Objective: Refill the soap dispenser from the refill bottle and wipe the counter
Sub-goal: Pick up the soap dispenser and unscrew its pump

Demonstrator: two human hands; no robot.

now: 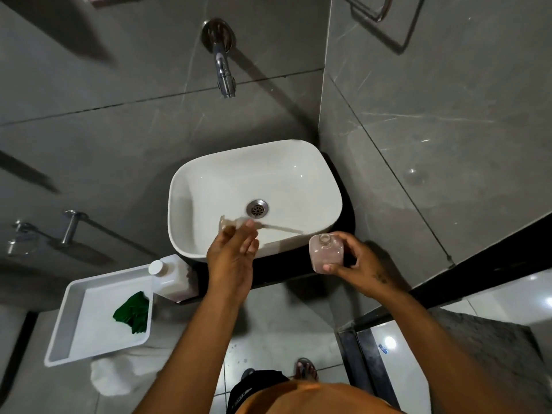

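My right hand (357, 264) grips a clear, squarish soap dispenser bottle (325, 252) with its neck open, at the sink's front right edge. My left hand (233, 258) holds the dispenser's pump head (231, 223) over the white basin (316, 180), its long dip tube (280, 228) pointing right across the bowl. The white refill bottle (171, 277) with a white cap stands closed on the dark counter (274, 270), left of my left wrist. A green cloth (133, 312) lies crumpled in a white tray (64, 327) at lower left.
A chrome tap (224, 70) juts from the grey tiled wall above the basin, whose drain (257, 208) is at its middle. A towel rail (44, 231) is mounted on the left wall. Tiled floor and my sandalled foot (304, 369) show below.
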